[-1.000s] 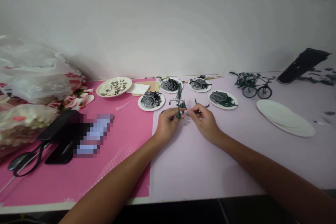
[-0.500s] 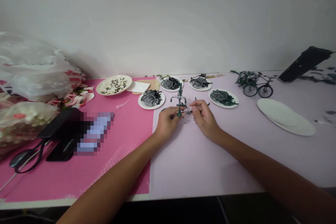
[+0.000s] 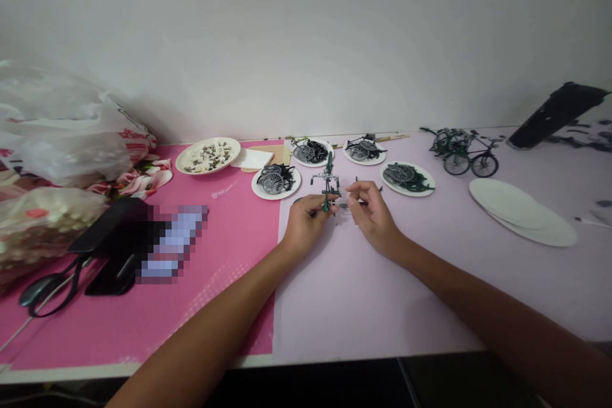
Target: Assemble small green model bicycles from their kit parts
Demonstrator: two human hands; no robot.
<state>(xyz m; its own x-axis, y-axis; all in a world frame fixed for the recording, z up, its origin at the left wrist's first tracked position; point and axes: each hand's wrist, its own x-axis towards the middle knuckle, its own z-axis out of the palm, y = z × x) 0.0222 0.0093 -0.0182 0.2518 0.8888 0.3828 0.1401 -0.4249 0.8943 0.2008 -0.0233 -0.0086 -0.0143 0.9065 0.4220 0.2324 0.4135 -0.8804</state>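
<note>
In the head view, the left hand (image 3: pixel 305 223) has its thumb and fingers clamped on a small green toy bike (image 3: pixel 329 169). The bike is held up over the middle of the desk (image 3: pixel 329 306), with its handlebar toward the wall. The right hand (image 3: pixel 373 211) has its thumb and first finger pinched together on a thin rod (image 3: pixel 339 203), maybe a tiny screwdriver. The rod points at the bike; I cannot tell if the tip touches it.

To do this well, I think the left hand should hold firm, and the rod should go in straight and gently, because thin parts look easy to bend.

A wide stretch of lilac sheet lies between the hands and the desk's front edge, so pulling back seems easy. Going forward is tighter: a wheel plate (image 3: pixel 289 193) sits past the left hand, another parts plate (image 3: pixel 427 173) past the right, and a loose dark piece (image 3: pixel 381 189) lies near the right fingers.
</note>
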